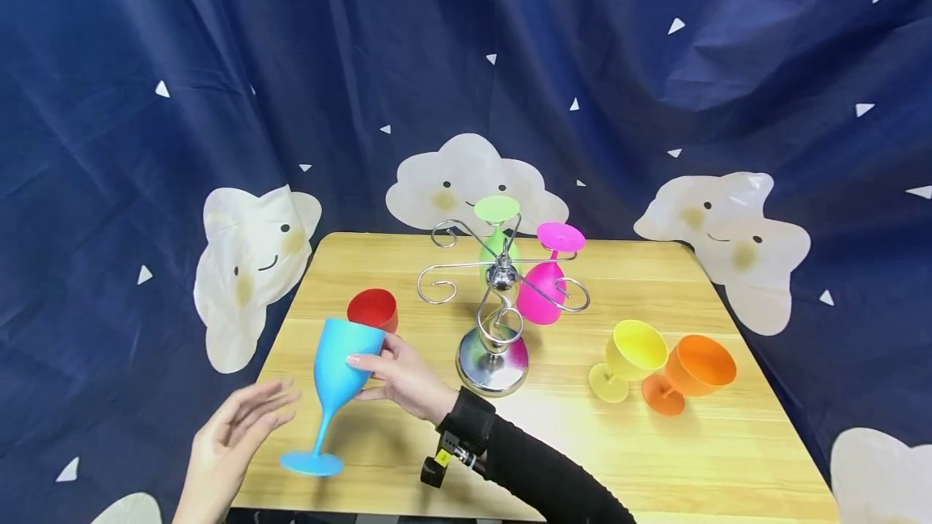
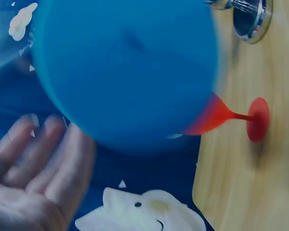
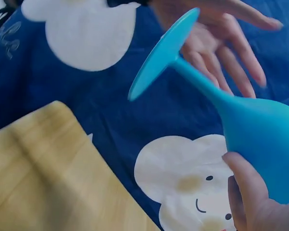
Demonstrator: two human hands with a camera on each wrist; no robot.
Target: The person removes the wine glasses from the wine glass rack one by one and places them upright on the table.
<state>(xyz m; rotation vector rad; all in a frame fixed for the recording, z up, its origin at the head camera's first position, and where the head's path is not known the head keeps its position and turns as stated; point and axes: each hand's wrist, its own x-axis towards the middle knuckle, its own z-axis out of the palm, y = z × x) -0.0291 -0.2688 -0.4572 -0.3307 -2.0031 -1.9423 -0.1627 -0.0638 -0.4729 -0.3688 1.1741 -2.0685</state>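
My right hand [image 1: 409, 378] grips a blue goblet [image 1: 341, 366] by its bowl, stem pointing down, above the left part of the table. In the right wrist view its thumb [image 3: 248, 180] lies along the bowl. Just left of the goblet, my left hand [image 1: 236, 431] has its fingers loosely spread and holds nothing. The goblet's broad round foot [image 2: 127, 72] fills much of the left wrist view. Behind the bowl stands a red goblet [image 1: 373, 310], partly hidden in the head view.
A metal rack [image 1: 495, 354] with curled arms stands mid-table. Upside down on it hang a green goblet [image 1: 497, 213] and a pink goblet [image 1: 540, 291]. A yellow goblet [image 1: 635, 350] and an orange goblet [image 1: 701, 366] are at the right of the wooden table [image 1: 582, 459].
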